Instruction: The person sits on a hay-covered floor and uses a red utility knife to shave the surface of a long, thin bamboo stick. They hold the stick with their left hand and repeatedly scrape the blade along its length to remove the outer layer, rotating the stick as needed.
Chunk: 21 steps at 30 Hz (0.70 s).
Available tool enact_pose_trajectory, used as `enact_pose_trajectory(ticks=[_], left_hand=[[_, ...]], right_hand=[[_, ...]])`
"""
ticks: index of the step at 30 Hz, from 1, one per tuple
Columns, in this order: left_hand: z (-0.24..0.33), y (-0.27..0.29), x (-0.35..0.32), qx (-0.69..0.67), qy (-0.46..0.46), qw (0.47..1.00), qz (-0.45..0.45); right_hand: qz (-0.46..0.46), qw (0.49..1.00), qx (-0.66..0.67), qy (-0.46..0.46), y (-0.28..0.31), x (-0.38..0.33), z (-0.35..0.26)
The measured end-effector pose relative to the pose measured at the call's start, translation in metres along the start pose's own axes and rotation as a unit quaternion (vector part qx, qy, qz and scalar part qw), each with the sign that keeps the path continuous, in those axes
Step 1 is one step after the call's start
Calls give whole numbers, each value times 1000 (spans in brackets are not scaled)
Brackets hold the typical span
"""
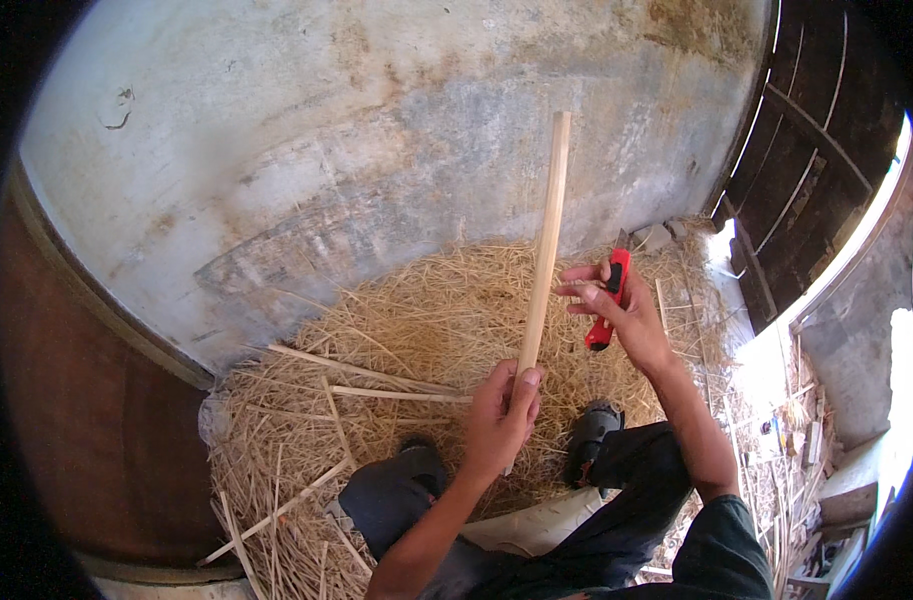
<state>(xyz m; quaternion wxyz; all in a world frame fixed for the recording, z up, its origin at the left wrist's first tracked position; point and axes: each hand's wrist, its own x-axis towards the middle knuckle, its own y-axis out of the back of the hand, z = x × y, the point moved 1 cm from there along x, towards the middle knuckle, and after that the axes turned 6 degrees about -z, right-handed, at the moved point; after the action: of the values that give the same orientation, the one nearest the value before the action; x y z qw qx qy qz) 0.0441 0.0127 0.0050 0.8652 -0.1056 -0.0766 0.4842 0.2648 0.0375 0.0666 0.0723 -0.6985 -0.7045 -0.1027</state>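
My left hand (502,416) is closed around the lower part of a long, pale wooden stick (546,240), which stands nearly upright and leans slightly right at its top. In my right hand (628,316) lies a red and black utility knife (608,300), its metal blade pointing up past the fingers. The thumb and fingertips of that hand reach toward the stick's middle; whether they touch it I cannot tell. Wood shavings and straw (406,320) cover the ground below both hands.
Loose pale sticks (400,395) lie on the straw at the left. A stained plaster wall (376,150) rises ahead, with a dark wooden door (806,150) at the right. My shoe (594,430) rests on the straw. A brown panel (106,400) stands at the far left.
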Motion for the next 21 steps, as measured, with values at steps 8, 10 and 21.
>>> enact_pose_trajectory(ticks=[8, 10, 21], left_hand=[[-3, -4, -2, 31, -7, 998, -47], [-4, -3, -3, 46, 2, 998, -46], [6, 3, -9, 3, 123, 983, -137]], right_hand=[[44, 998, 49, -6, -33, -20, -8], [50, 997, 56, -7, -34, -26, -3], [63, 987, 140, -38, -28, -43, 21]])
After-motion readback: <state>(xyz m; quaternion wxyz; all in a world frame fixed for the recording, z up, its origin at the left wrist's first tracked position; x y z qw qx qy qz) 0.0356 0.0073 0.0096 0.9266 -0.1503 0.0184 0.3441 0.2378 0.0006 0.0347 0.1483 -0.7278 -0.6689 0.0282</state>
